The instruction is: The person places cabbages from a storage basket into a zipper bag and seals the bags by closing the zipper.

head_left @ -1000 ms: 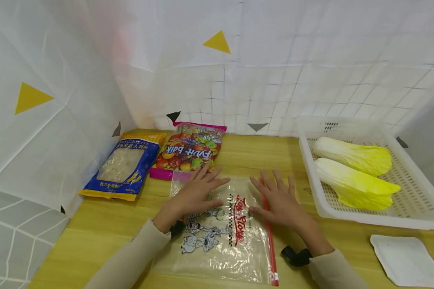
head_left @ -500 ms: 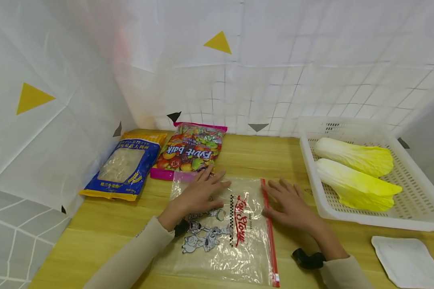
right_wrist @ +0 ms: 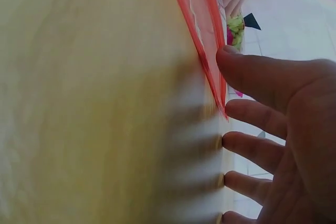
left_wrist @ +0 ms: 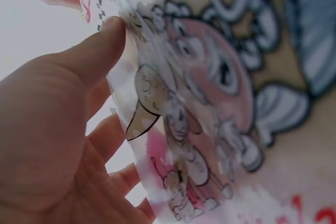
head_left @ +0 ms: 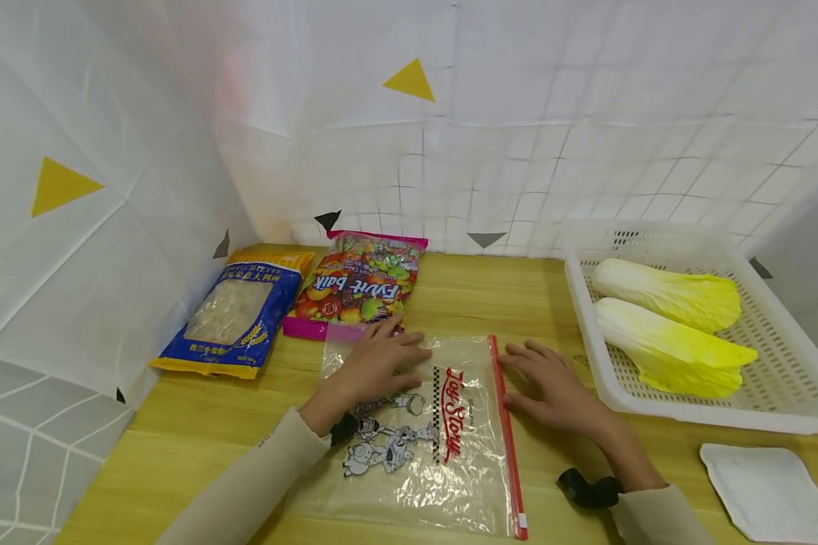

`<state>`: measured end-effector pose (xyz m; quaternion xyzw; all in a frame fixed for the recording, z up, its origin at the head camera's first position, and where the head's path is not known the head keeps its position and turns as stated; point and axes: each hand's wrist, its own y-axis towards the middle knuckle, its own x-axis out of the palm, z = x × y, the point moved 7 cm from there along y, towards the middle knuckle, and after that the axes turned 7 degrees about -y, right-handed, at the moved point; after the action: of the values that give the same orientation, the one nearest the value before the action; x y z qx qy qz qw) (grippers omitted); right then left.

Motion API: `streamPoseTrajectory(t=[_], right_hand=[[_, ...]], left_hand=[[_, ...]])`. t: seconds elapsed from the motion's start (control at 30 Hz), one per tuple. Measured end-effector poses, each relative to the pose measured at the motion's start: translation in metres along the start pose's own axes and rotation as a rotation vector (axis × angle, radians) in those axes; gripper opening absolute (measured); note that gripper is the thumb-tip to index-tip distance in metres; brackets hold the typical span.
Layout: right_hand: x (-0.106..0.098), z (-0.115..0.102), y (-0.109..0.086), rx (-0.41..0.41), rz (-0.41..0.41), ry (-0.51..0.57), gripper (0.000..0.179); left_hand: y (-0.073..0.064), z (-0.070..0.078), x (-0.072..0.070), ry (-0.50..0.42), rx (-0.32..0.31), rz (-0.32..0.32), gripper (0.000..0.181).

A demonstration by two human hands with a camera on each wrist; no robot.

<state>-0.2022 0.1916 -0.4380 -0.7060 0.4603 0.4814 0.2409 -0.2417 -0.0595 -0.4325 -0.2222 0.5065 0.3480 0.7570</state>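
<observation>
White sheeting [head_left: 518, 83], marked with triangles: hung behind and at both sides.
Wooden bench [head_left: 497, 303]: set below it.
White perforated basket [head_left: 709, 417]: stood at right, beyond the right hand [head_left: 552, 386]; sideways room is limited by it.
Clear zip bag [head_left: 419, 454], printed: laid flat at bench centre, its far left corner lapped over the edge of the fruit packet.
Blue-and-yellow packet [head_left: 228, 314]: laid at far left.
Fruit packet [head_left: 361, 280]: laid beside it, just past the left fingertips.
White tray [head_left: 766, 488]: placed near, at right.
Cabbages [head_left: 675, 348], two: held in the basket.
Left hand [head_left: 375, 367]: rested on the bag, fingers loosely spread.
Right hand: fingers extended, parted, nothing gripped; contact between thumb and strip cannot be told.
Red zip strip [head_left: 507, 435]: positioned just left of the right fingers, the nearer hand; its long axis is run from far to near.
White slider [head_left: 522, 520]: seated at the strip's near end, apart from both hands.
</observation>
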Motion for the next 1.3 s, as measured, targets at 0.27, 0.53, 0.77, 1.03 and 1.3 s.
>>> streamPoseTrajectory(t=[0.27,0.53,0.77,1.03,1.3], right_hand=[[-0.001,0.002,0.001,-0.006,0.029,0.041,0.037],[0.002,0.002,0.0,-0.045,0.032,0.085,0.038],[0.004,0.003,0.003,-0.025,0.045,0.076,0.041],[0.004,0.002,0.002,-0.018,0.079,0.095,0.043],[0.005,0.001,0.003,-0.009,0.099,0.096,0.041]], left_hand=[[0.001,0.0,-0.001,0.023,-0.012,0.032,0.04],[0.004,0.004,-0.002,0.069,-0.017,0.071,0.035],[0.006,0.005,-0.004,0.008,-0.05,0.109,0.029],[0.011,-0.002,-0.001,-0.113,-0.092,0.16,0.022],[0.011,-0.013,-0.002,-0.32,-0.146,0.247,0.012]])
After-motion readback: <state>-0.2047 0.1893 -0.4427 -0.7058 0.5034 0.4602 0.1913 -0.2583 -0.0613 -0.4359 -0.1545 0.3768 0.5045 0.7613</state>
